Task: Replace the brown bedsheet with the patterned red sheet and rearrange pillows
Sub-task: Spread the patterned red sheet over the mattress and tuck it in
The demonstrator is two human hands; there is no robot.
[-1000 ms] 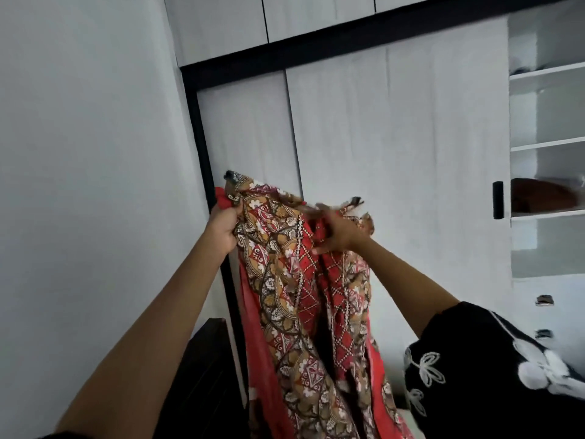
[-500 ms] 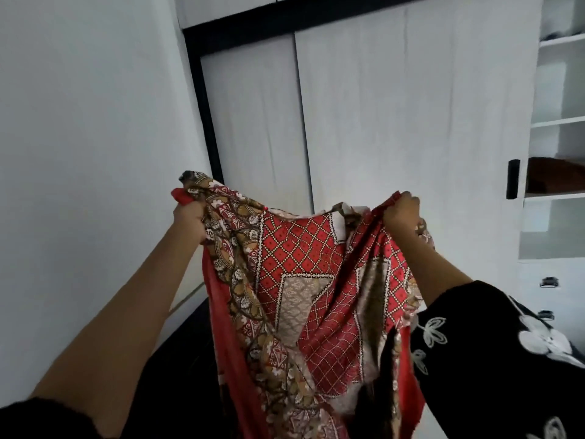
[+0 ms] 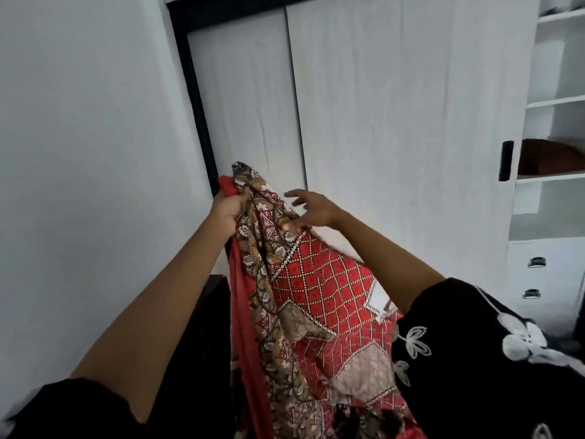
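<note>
The patterned red sheet hangs bunched in front of me, red lattice squares with brown floral borders, its lower end falling out of view. My left hand is raised and clenched on the sheet's top corner. My right hand is just to the right of it, fingers spread, resting lightly on the upper edge of the cloth without gripping it. The brown bedsheet, the bed and the pillows are outside the view.
White wardrobe doors with a black frame stand ahead; a bare wall is on the left. Open shelves on the right hold a brown folded item, with drawers below. Dark furniture sits low beneath my arms.
My right hand let go of the far corner and came back left toward my left hand, so the spread sheet collapsed into a hanging bunch. My left hand kept its grip.
</note>
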